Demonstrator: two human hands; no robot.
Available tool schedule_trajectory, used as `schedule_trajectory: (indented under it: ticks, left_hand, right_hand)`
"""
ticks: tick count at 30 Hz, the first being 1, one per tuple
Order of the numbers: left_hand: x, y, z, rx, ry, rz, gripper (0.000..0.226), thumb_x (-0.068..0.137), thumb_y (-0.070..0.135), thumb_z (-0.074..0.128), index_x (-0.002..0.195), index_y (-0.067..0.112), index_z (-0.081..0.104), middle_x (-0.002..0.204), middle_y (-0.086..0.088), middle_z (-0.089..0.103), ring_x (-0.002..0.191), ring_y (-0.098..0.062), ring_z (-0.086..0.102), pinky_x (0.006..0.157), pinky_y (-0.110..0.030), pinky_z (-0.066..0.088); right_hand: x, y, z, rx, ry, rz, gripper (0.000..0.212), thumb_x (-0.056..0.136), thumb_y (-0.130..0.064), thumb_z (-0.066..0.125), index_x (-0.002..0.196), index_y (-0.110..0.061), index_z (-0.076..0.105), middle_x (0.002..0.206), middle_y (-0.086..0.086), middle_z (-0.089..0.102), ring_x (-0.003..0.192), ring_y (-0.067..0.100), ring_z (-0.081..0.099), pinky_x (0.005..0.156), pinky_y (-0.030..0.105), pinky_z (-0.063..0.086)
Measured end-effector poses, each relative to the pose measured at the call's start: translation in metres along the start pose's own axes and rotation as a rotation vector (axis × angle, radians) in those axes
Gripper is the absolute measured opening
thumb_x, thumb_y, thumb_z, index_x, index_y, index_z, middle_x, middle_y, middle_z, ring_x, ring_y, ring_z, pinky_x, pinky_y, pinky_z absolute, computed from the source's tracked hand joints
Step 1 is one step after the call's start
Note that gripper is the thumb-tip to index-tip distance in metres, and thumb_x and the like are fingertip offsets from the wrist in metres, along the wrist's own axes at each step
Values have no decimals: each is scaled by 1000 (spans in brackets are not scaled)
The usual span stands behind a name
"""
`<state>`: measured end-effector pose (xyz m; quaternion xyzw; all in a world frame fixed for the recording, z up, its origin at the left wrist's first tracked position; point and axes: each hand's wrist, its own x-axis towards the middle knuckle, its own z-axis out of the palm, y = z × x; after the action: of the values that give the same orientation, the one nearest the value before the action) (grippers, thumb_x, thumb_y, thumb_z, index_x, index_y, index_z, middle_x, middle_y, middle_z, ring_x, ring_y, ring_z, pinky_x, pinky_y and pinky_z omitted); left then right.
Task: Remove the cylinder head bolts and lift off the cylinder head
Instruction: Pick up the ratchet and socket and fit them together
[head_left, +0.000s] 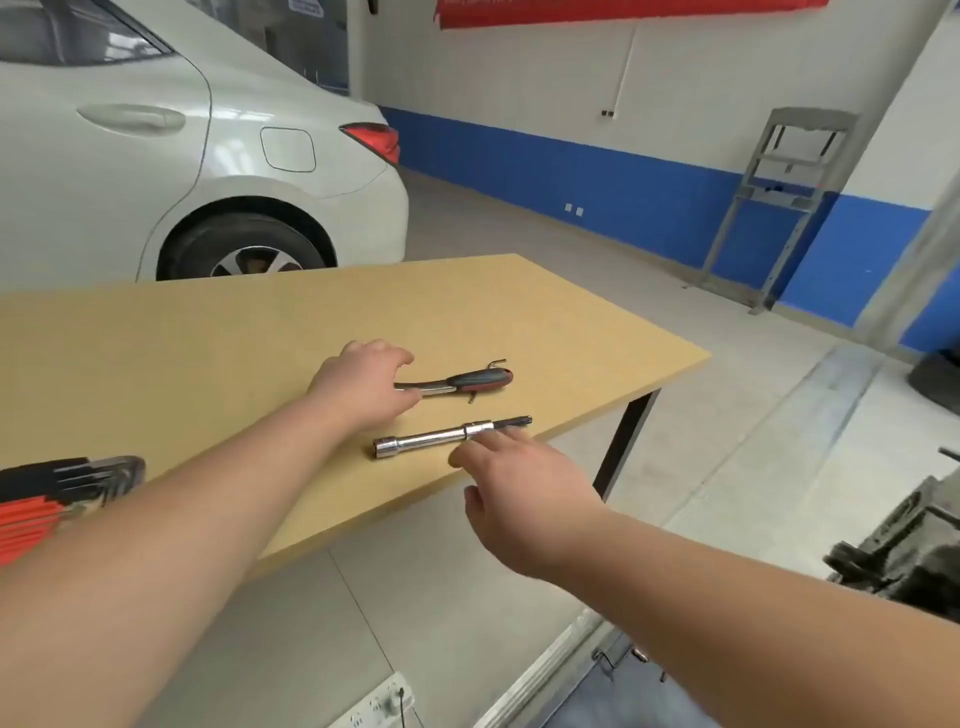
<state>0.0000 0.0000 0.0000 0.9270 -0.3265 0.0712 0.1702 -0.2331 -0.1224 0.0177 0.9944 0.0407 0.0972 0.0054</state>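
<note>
The left hand (363, 382) curled over the ratchet (457, 383) head and the right hand (511, 488) hovered spread just short of the extension bar (434, 440) — a careless nudge could roll it off the bench (156, 338) edge beyond — the cylinder head was out of sight.

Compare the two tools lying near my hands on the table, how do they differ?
The ratchet has a red and black handle; the extension bar is bare chrome with a dark tip. The ratchet lies farther from me, the bar nearer the table edge. The left hand covers the ratchet's head end; the right hand only reaches the bar with its fingertips. Both lie flat, roughly parallel.
</note>
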Motion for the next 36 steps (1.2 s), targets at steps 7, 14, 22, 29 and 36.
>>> schedule_trajectory:
  ticks: [7, 14, 22, 29, 36]
  left_hand:
    - [-12, -51, 41, -71, 96, -44, 41, 101, 41, 60, 139, 28, 62, 131, 5, 60, 126, -26, 46, 103, -42, 45]
    - [-1, -46, 47, -72, 114, -56, 28, 102, 37, 60, 123, 21, 70, 114, -1, 63, 114, -30, 51, 98, -43, 44]
    - [-5, -45, 35, -329, 329, -96, 23, 99, 30, 67, 115, 15, 73, 107, -1, 64, 103, -25, 56, 90, -38, 45]
    - [-22, -28, 16, -545, 458, -204, 26, 103, 34, 63, 118, 15, 72, 111, 0, 67, 101, -20, 58, 84, -34, 43]
    - [-56, 36, -30, -603, 480, -4, 21, 88, 34, 83, 100, 46, 71, 98, 19, 69, 89, 8, 56, 80, -6, 43]
  right_hand:
    - [72, 24, 31, -11, 2, 47, 42, 97, -13, 52, 137, -24, 53, 132, -2, 54, 125, 24, 47, 99, 39, 44]
    - [110, 32, 45, -181, -206, -114, 38, 91, -7, 60, 126, -21, 55, 97, -4, 45, 99, 28, 58, 68, 37, 36]
    - [113, 38, 17, -124, -62, -224, 36, 92, -4, 52, 126, -17, 49, 110, 5, 53, 99, 28, 52, 65, 39, 43]
    - [55, 59, -56, 164, 203, -7, 19, 96, -6, 47, 110, -18, 51, 99, -1, 56, 79, 27, 52, 64, 43, 49]
    - [-56, 80, -91, 865, 327, 461, 21, 84, -7, 51, 86, -25, 59, 80, -4, 62, 70, 17, 51, 64, 35, 42]
